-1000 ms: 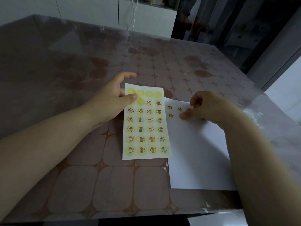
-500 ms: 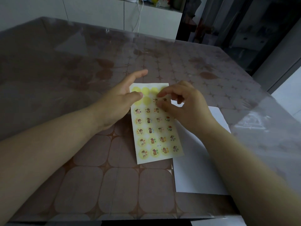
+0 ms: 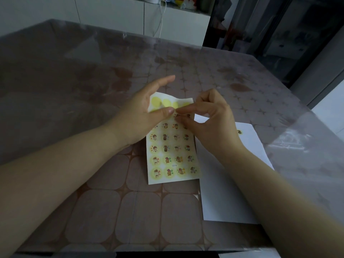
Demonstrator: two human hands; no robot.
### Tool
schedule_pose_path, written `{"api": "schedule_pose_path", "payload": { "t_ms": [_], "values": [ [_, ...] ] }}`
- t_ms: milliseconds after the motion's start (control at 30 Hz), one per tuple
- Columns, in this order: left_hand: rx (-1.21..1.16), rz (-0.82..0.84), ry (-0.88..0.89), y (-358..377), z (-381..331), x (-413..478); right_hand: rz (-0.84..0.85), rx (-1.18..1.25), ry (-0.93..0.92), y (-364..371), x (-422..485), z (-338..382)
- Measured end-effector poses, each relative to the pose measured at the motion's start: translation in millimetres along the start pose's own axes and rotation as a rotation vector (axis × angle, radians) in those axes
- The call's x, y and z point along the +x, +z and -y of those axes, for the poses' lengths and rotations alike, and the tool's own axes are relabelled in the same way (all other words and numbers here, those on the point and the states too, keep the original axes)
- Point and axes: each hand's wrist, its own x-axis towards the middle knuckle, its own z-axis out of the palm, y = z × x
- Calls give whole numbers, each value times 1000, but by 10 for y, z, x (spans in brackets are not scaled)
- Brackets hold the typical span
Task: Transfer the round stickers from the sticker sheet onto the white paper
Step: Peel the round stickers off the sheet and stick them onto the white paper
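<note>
Table (image 3: 93, 202): left hand (image 3: 141, 118) holds sheet (image 3: 173, 165); right hand (image 3: 214, 123) pinches sticker (image 3: 177, 115).

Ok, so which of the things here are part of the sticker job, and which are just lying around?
Job: sticker sheet, white paper, placed sticker on the paper, left hand holding the sheet, right hand pinching a round sticker.
Lying about: white cabinet, cable, colourful items on the cabinet.

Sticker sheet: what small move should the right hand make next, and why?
Probably lift the pinched round sticker off slowly. The right hand pinches it in the second row of the sticker sheet, and the left hand holds the sheet's top edge steady.
</note>
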Motion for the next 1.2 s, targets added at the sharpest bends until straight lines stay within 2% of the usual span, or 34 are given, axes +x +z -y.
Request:
{"api": "schedule_pose_path", "payload": {
  "t_ms": [367,600,767,1033,1200],
  "values": [
    [44,-19,79,17,-53,-15,-26,53,71,-23,12,22],
    [-19,-24,54,12,-24,-23,-81,70,66,-27,4,73],
    [-72,-17,81,19,-71,-24,-101,126,139,-40,6,128],
    [-53,-36,131,32,-134,-55,-162,107,44,-52,-4,152],
    [-120,-42,70,20,-97,-38,-184,53,-45,-46,7,132]
  ]
}}
